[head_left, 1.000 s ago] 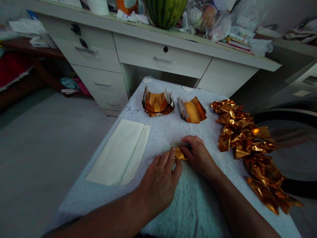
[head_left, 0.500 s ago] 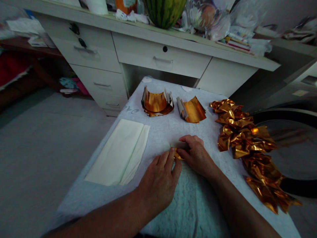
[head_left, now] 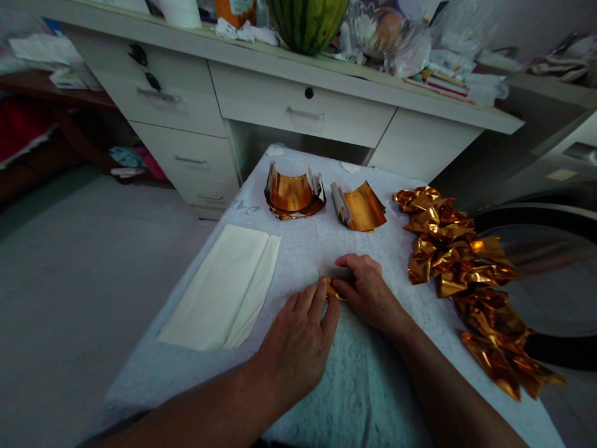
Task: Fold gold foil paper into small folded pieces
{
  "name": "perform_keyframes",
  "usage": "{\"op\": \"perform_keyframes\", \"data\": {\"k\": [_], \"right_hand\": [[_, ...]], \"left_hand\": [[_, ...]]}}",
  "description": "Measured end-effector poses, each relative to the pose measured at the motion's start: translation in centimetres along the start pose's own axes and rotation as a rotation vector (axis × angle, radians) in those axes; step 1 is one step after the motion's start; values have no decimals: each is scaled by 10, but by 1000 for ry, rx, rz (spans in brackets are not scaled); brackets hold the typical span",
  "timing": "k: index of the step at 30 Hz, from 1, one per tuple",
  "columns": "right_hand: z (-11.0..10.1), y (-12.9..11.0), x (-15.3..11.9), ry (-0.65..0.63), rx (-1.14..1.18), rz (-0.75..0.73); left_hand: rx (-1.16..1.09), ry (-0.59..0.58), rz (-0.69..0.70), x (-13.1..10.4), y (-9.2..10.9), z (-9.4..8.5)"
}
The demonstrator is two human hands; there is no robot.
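A small folded piece of gold foil paper (head_left: 332,290) lies on the cloth-covered table, mostly hidden beneath my fingers. My left hand (head_left: 301,333) presses it down from the left, fingers together and bent over its edge. From the right, my right hand (head_left: 366,287) holds its other end with the thumb, the index finger curled above. Left of my hands are flat cream paper sheets (head_left: 219,286). Beyond them sit a curved stack of gold foil sheets (head_left: 291,191) and a smaller curled stack (head_left: 364,208). A pile of folded gold foil pieces (head_left: 459,261) runs along the right side.
A white cabinet desk (head_left: 261,93) stands behind the table (head_left: 298,249). On its top are a watermelon (head_left: 308,25), a glass bowl (head_left: 373,31) and plastic bags. A front-loading washing machine (head_left: 550,205) stands close on the right. Floor (head_left: 102,249) shows at left.
Both hands stay on the gold foil paper with almost no movement. The whole view has shifted very slightly.
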State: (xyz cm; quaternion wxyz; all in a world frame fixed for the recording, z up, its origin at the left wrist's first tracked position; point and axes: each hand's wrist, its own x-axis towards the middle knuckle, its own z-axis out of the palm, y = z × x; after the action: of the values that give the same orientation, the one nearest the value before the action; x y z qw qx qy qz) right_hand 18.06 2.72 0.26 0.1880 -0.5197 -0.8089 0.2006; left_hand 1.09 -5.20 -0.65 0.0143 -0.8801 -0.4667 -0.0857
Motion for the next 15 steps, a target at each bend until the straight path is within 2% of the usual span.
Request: {"op": "perform_keyframes", "data": {"k": [10,12,15], "right_hand": [[3,3,0,4,-7,-12],[0,8,0,40,21,-31],[-13,19,2,171,55,-26]], "left_hand": [[7,-13,-1,1,0,1],[13,-14,1,1,-1,2],[19,-18,14,1,-1,3]]}}
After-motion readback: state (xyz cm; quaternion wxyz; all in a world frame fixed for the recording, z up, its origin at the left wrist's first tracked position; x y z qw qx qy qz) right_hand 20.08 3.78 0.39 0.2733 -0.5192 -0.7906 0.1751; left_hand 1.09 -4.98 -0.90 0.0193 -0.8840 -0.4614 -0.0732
